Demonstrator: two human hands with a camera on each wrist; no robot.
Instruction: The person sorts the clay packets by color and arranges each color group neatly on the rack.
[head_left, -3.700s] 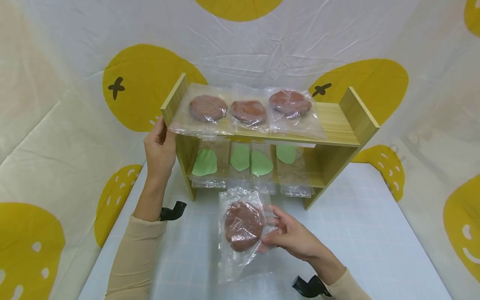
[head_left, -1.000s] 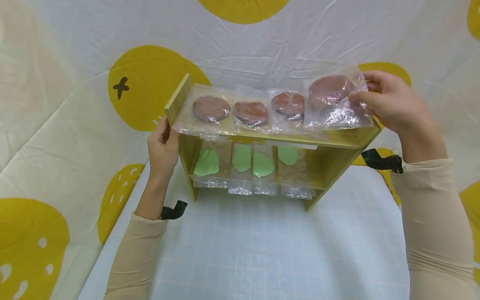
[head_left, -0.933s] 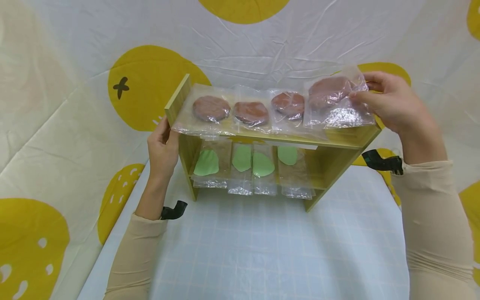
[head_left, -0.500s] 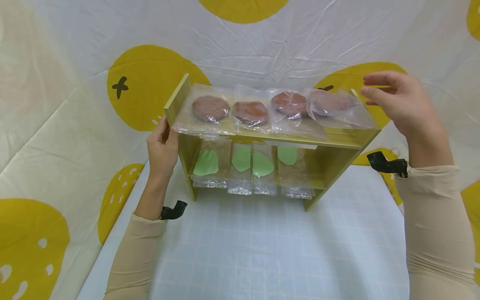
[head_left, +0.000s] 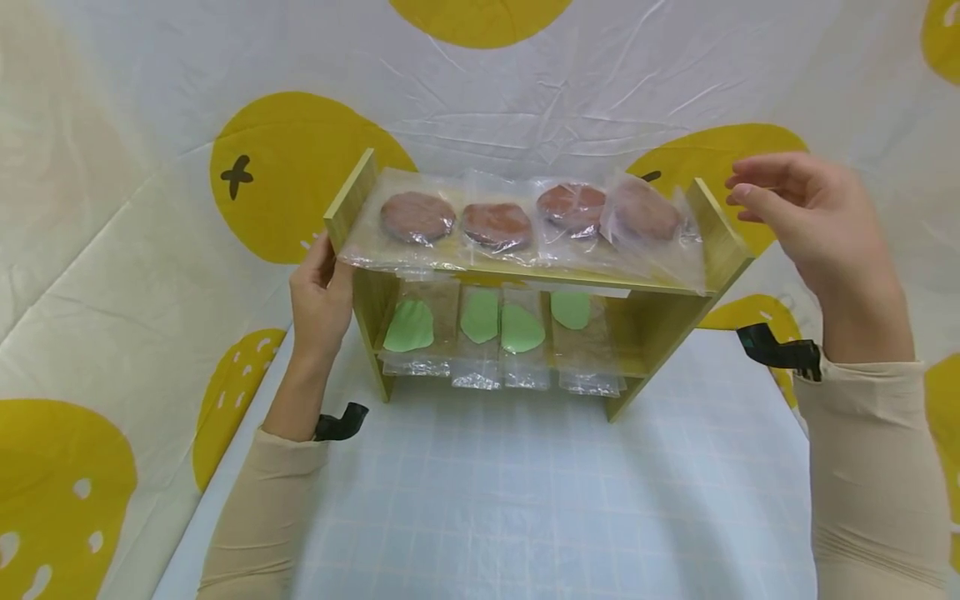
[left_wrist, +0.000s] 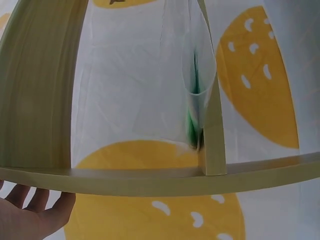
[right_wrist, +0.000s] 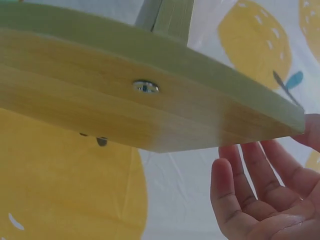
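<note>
On the top board of a wooden shelf, a clear bag with a reddish-brown disc lies slightly tilted at the right end, overlapping its neighbour. Three like bagged discs lie to its left. My right hand is just right of the shelf with loosely bent fingers and nothing in it; in the right wrist view its fingers are near the outer side panel's corner. My left hand rests against the left side panel's outer face. In the left wrist view its fingers stay outside that panel.
Several clear bags with flat green shapes hang over the lower board's front edge. A light blue checked cloth covers the table. Behind stands a white curtain with yellow figures.
My right hand has carried the bagged disc from above the table to the top board's right end, let go and drawn away rightward. The bag has since settled. My left hand has stayed.
</note>
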